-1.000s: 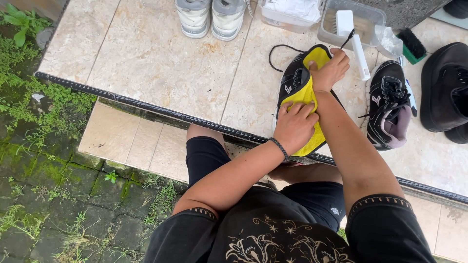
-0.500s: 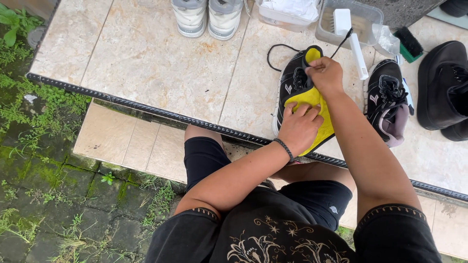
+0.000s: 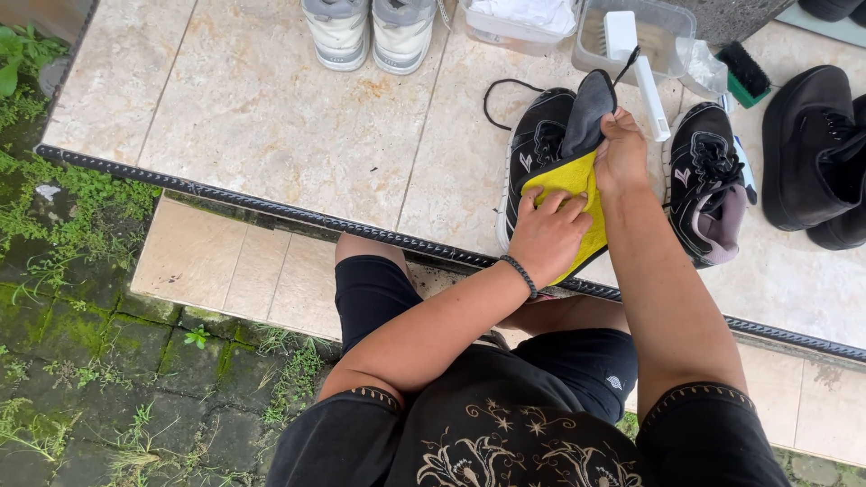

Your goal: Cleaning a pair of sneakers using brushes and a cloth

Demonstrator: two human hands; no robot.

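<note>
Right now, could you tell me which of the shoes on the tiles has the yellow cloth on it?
The black shoe under both hands, left of its twin; the white pair and the plain black shoes lie untouched.
</note>
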